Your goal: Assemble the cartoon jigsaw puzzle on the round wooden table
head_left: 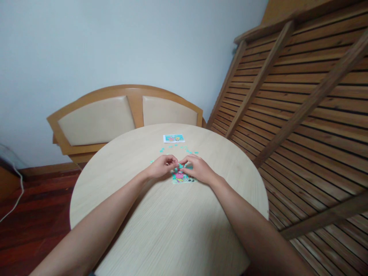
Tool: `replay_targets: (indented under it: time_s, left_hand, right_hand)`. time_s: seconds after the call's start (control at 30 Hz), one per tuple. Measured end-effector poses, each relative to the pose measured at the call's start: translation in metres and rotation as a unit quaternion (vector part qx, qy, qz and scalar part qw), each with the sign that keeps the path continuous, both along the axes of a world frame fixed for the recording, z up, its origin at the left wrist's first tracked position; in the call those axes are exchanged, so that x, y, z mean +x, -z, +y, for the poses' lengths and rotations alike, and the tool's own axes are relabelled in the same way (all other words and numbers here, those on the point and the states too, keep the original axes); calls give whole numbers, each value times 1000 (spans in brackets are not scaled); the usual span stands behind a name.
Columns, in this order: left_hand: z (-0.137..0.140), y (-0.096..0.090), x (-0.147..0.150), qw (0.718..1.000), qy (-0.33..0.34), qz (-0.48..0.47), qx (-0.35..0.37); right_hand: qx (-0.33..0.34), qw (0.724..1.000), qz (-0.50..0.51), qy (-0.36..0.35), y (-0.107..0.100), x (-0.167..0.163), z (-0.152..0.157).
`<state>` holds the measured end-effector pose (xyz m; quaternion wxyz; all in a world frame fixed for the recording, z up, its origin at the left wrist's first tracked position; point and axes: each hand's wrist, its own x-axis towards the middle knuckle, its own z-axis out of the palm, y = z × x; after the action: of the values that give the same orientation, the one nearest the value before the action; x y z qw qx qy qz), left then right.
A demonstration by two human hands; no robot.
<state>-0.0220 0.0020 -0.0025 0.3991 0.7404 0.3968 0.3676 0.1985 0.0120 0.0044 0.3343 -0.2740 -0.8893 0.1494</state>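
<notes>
A partly assembled jigsaw puzzle, with pink, yellow and teal cartoon figures, lies on the round table. Above its upper edge, my left hand and my right hand meet with curled fingers. Between their fingertips shows a small teal puzzle piece, pinched from both sides. My right hand covers the upper right part of the puzzle. Loose teal pieces are scattered in an arc beyond my hands, and a few more lie close to my left hand.
Toward the far edge of the table lies a picture card with a similar cartoon print. A padded wooden headboard stands behind the table against the wall. Slatted wooden panels lean at the right. A white cable hangs at the left.
</notes>
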Motion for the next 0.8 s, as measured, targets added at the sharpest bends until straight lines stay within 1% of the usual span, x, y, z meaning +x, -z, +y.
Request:
replay_targets:
  time_s: [0.27, 0.5, 0.6, 0.7, 0.8]
  left_hand:
    - [1, 3, 3, 997, -12, -54, -54]
    - [0, -5, 7, 993, -26, -66, -92]
    - [2, -5, 6, 993, -47, -55, -88]
    - [5, -1, 2, 995, -66, -33, -64]
    - [5, 3, -3, 998, -47, 9, -36]
  right_hand:
    - [5, 1000, 7, 4, 1, -1, 0]
    - [5, 1000, 10, 23, -1, -2, -2]
    - [4, 1000, 1, 30, -1, -1, -2]
    - [4, 1000, -12, 19, 1, 0, -1]
    - [-7, 1000, -15, 4, 2, 1, 1]
